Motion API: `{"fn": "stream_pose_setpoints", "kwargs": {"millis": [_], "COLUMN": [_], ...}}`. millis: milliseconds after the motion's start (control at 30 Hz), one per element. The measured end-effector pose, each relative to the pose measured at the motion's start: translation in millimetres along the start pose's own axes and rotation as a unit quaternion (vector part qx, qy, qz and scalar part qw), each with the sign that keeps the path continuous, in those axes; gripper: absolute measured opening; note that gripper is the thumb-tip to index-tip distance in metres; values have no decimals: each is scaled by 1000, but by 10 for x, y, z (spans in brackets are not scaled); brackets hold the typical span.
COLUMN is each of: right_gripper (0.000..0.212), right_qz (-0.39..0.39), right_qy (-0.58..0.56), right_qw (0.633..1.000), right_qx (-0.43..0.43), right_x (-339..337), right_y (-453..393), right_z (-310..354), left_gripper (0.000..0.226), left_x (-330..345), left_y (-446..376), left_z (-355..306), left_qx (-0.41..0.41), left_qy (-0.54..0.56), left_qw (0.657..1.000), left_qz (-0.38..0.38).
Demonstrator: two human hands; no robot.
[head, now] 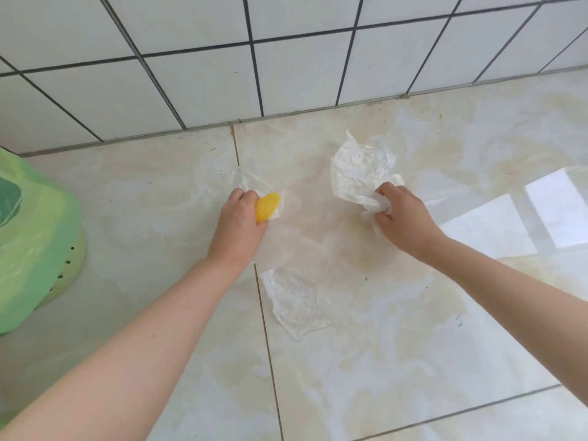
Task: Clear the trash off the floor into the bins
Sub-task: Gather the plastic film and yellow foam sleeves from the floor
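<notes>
Crumpled white paper (296,302), glossy marbled floor (397,361)

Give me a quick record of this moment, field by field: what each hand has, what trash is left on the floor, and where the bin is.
left hand: grips a yellow ridged piece together with thin clear plastic
right hand: grips a crumpled white paper, which lies on the floor
left on floor: one crumpled clear wrapper, untouched, between the two arms
bin: far left, lined with a green bag, near the wall
floor: glossy beige tile
task state: nothing seen going into the bin yet
</notes>
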State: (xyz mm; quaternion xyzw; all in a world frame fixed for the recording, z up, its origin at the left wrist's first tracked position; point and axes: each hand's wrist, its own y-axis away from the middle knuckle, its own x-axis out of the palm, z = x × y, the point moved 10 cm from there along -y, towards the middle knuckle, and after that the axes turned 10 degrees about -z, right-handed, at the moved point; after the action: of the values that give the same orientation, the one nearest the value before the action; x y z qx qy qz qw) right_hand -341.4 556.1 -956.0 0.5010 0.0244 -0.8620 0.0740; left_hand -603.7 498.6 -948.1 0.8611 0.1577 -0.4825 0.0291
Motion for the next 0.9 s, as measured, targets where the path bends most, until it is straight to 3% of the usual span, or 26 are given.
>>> {"fn": "stream_pose_setpoints", "kwargs": {"millis": [67,167,367,500,600,800,900], "right_gripper": [11,10,7,19,36,93,97], "right_qz": [-15,-23,33,89,120,154,146], "right_qy": [-22,-36,109,138,111,159,181], "right_qw": [1000,999,990,982,983,970,965], "right_qx": [-15,-28,-81,-89,-90,-104,-117], "right_x": [-112,-229,-93,178,388,665,708], "right_y": [125,343,733,1067,1303,1539,1543], "right_z": [68,208,519,628,681,728,770], "left_gripper": [10,36,35,23,48,66,70], "left_x": [-214,-508,-532,-156,94,163,132], "left_y": [26,109,494,934,1238,1476,1508], "left_z": [-1,-50,-238,-191,-25,66,88], "left_qx": [-16,-39,-20,-7,-14,30,43], "left_qy": [38,94,164,110,55,23,4], "left_qw": [998,990,986,990,984,981,980], "left_qz": [-50,-94,-35,83,166,188,193]}}
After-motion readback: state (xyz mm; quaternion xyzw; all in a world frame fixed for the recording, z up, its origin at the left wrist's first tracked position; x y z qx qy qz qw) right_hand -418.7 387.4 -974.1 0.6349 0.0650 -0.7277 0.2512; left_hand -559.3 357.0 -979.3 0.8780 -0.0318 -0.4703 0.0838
